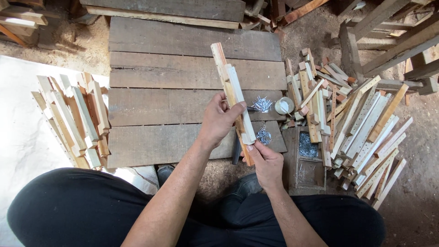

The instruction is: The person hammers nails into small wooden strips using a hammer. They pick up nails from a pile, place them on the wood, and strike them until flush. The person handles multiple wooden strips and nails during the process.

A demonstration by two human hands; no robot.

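Head camera looks down on a seated person working over a platform of dark planks point(192, 68). Left of the planks, finished slat pieces point(73, 119) lie stacked on a white sheet point(18, 128). Over the planks' front edge, the left hand point(219, 120) closes around the middle of a slat assembly point(234, 93), a long thin strip with a paler strip and small blocks fixed along it, raised and tilted away from the body; the right hand point(266, 161) pinches its near end between thumb and fingers. It looks light and stiff but thin enough to snap, so a grip at middle and end suits it. Loose nails point(262, 105) and a small tin point(284, 105) sit on the planks' right edge, and right of them lies a heap of uncut slats point(366, 137).
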